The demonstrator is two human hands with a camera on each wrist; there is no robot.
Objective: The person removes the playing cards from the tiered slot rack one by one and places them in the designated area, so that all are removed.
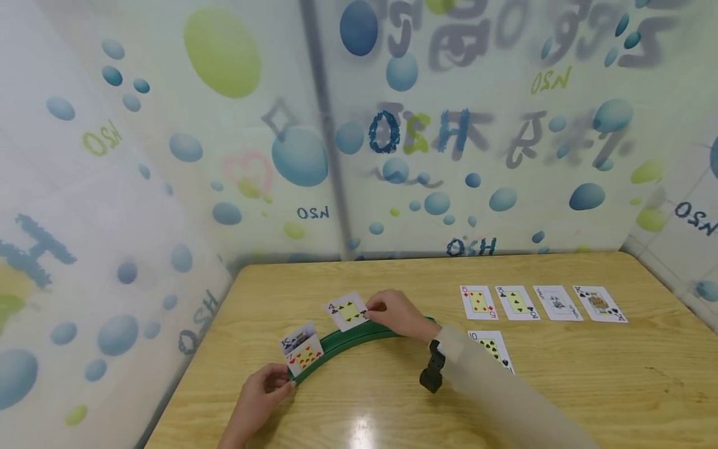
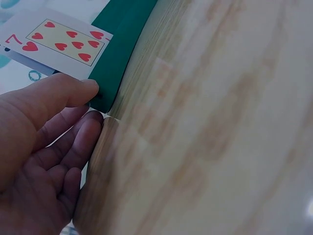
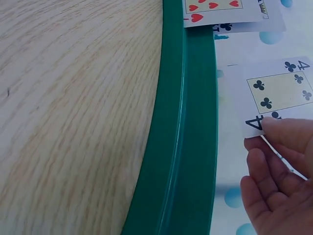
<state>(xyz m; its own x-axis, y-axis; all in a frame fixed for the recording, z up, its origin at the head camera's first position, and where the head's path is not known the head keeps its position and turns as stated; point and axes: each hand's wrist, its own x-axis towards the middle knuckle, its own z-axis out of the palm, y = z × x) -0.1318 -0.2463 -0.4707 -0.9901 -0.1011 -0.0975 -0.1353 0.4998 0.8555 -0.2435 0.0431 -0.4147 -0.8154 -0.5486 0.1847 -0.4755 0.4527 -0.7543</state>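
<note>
A curved green card holder [image 1: 359, 337] lies on the wooden table. My left hand [image 1: 259, 394] grips its near left end, with the thumb [image 2: 80, 92] on the front edge. Beside that hand, a seven of hearts [image 1: 305, 357] stands in the holder, and a black king [image 1: 291, 340] shows partly behind it. My right hand [image 1: 397, 317] pinches a four of clubs [image 1: 344, 310] by one corner between thumb and fingers. In the right wrist view that four of clubs [image 3: 279, 93] is just beyond the holder's far edge, apart from the seven.
To the right lie face-up cards in a row: a five of diamonds [image 1: 478, 303], a clubs card [image 1: 516, 303], a joker-like card [image 1: 558, 304] and a black king [image 1: 599, 304]. A black ten [image 1: 493, 347] below is partly covered by my right sleeve [image 1: 488, 374]. A patterned curtain [image 1: 415, 187] hangs behind the table.
</note>
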